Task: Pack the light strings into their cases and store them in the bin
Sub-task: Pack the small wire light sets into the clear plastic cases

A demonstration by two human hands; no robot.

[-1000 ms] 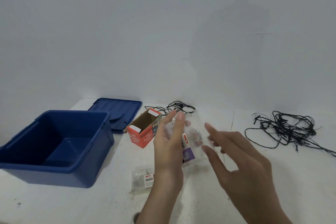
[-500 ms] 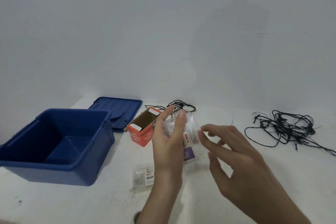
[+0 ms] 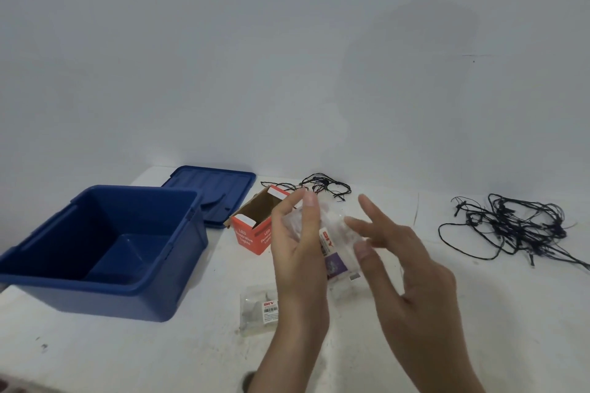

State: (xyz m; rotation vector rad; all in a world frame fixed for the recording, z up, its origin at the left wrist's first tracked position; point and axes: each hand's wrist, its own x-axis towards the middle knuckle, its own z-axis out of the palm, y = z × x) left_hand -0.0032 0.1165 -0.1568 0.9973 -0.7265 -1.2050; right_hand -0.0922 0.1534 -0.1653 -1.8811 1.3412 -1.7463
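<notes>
The blue bin (image 3: pixel 105 293) is sitting open at the bench's (image 3: pixel 127 354) left edge, with its lid (image 3: pixel 223 188) lying behind it. A tangled light string (image 3: pixel 510 226) is sprawling near the right edge. Over the middle, the left hand (image 3: pixel 300 265) is curling its fingers round a clear case (image 3: pixel 335 242). The right hand (image 3: pixel 408 281) is hovering beside the case with its fingers spread, gripping nothing. An open orange carton (image 3: pixel 252 236) is lying just behind the hands.

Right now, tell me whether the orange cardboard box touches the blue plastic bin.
Apart. The head view shows a strip of white table between the orange cardboard box and the blue plastic bin.
</notes>
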